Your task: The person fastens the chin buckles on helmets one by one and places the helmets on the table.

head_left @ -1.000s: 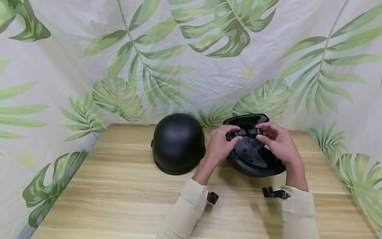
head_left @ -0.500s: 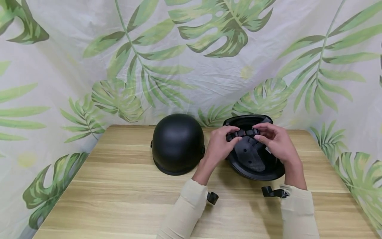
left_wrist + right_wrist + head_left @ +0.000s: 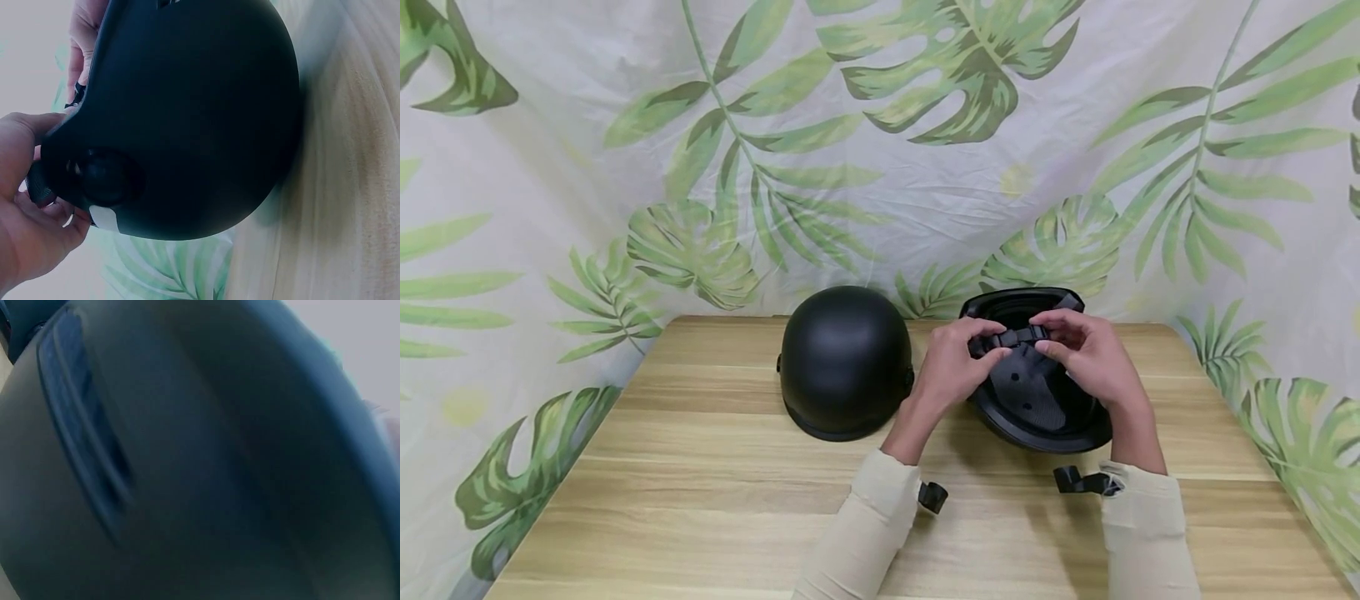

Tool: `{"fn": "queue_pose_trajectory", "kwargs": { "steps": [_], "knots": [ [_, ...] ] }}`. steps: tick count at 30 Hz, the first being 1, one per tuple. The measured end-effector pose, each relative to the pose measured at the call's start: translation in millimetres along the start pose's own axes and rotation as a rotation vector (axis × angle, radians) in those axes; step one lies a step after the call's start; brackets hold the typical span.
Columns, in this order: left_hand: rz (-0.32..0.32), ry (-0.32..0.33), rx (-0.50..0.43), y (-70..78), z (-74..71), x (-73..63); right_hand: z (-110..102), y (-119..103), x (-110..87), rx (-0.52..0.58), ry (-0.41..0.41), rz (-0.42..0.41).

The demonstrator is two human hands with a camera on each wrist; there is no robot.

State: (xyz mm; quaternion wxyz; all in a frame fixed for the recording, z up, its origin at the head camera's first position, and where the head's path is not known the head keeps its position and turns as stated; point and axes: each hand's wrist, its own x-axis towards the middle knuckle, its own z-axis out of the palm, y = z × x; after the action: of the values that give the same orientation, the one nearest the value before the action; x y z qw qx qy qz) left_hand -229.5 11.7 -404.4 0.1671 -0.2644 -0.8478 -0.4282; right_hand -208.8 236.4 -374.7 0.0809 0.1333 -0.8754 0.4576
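An upturned black helmet (image 3: 1028, 435) lies on the table with its padded inside facing up. Over its opening runs a chin-strap buckle (image 3: 1022, 337), its two halves lined up end to end. My left hand (image 3: 951, 365) pinches the buckle's left half between thumb and fingers. On the other side my right hand (image 3: 1093, 360) pinches the right half the same way. The left wrist view has the helmet's smooth outer shell (image 3: 194, 119) large, with the left hand (image 3: 28, 231) at its rim. In the right wrist view the blurred helmet shell (image 3: 187, 462) fills most of the picture.
A second black helmet (image 3: 846, 362) stands dome up on the wooden table (image 3: 700, 500), just left of my left hand. Leaf-patterned cloth (image 3: 880, 167) hangs behind the table and along its sides. Black straps (image 3: 1078, 481) stick out from the cuffs.
The right hand has moved left with its buckle half, closing the gap to the half in the left hand. The helmet's near rim has dipped slightly towards me.
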Motion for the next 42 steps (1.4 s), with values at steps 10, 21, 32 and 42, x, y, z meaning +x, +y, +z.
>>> {"fn": "queue_pose_trajectory", "kwargs": {
  "steps": [10, 21, 32, 42],
  "knots": [
    [0.020, 0.003, -0.008, 0.6, -1.7, 0.3, 2.5, -0.8, 1.3, 0.034, -0.021, 0.032],
    [0.042, -0.020, -0.007, -2.1, -0.8, 2.1, -1.0, -1.0, -1.8, 0.048, -0.037, 0.042],
    [0.043, 0.003, -0.027, -1.9, -2.3, 2.6, 2.4, -3.3, 0.9, -0.016, 0.022, 0.056],
    [0.069, 0.030, 0.002, -2.3, -1.1, 0.8, 4.9, -5.2, 1.9, -0.065, 0.044, 0.055]
  ]
}}
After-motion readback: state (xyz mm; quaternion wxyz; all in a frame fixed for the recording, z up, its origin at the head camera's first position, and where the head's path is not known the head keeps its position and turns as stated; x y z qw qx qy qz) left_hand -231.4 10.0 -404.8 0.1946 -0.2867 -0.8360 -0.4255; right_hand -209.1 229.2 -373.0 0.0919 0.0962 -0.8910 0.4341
